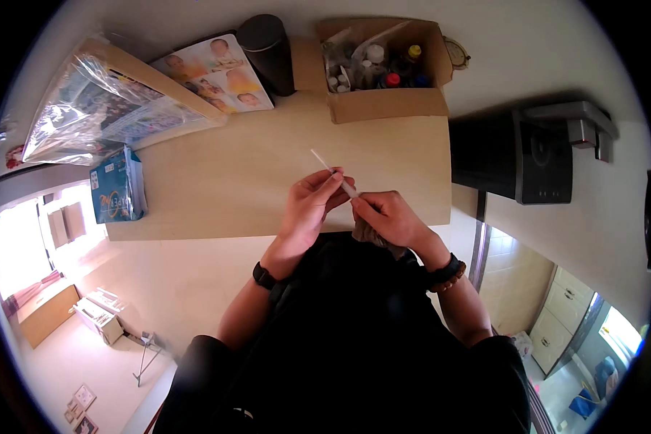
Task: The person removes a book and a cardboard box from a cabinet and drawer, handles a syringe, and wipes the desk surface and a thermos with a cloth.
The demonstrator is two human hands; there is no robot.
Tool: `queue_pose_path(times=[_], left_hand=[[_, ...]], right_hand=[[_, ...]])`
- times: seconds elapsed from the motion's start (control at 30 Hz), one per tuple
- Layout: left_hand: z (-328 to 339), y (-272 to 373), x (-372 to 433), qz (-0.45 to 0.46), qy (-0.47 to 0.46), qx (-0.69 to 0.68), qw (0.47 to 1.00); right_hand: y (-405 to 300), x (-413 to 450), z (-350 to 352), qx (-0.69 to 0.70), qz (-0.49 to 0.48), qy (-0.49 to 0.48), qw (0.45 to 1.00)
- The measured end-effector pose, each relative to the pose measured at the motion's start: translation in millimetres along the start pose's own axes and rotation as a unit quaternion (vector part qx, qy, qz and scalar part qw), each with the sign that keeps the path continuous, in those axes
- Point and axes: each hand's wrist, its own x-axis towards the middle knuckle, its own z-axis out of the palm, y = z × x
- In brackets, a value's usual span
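Observation:
A slim, translucent tube-like tool (349,188) with a thin pale tip slants up and left over the table's front part. It may be a dropper or a syringe; its exact kind cannot be made out. My left hand (305,205) pinches its middle between thumb and fingers. At its lower end, my right hand (395,218) grips it with thumb and curled forefinger. A crumpled brownish cloth (367,233) hangs beneath the right hand, apparently held in the same palm. Below both hands lies the front edge of the light wooden table (222,184).
An open cardboard box (390,104) of capped bottles stands at the back right. At the back are a dark cylinder (266,54) and a photo board (233,73). Left are a plastic-wrapped frame (119,103) and a blue paper pack (114,190). A black appliance (512,157) stands right.

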Motion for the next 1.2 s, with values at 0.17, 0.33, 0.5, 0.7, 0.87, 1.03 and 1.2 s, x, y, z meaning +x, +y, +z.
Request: queue_pose_path(times=[0.17, 0.33, 0.5, 0.7, 0.87, 1.03, 1.2], left_hand=[[-1, -2, 0, -0.036, -0.002, 0.008, 0.999], [-15, -4, 12, -0.027, 0.039, 0.004, 0.999], [-73, 4, 37, 0.063, 0.144, -0.016, 0.987], [-35, -2, 17, -0.059, 0.045, 0.085, 0.994], [-8, -1, 15, -0.073, 0.045, 0.030, 0.996], [6, -11, 11, -0.065, -0.026, -0.016, 0.997], [15, -8, 13, -0.076, -0.005, 0.003, 0.997]], right_hand=[[3, -10, -7, -0.029, 0.028, -0.026, 0.999], [0, -18, -10, 0.018, 0.048, -0.038, 0.998], [18, -30, -21, 0.026, 0.049, -0.077, 0.995], [18, -17, -24, 0.030, 0.011, 0.018, 0.999], [22, -10, -14, 0.045, 0.006, 0.009, 0.999], [20, -5, -10, 0.027, -0.002, -0.001, 1.000], [22, -5, -7, 0.030, 0.008, -0.001, 1.000]])
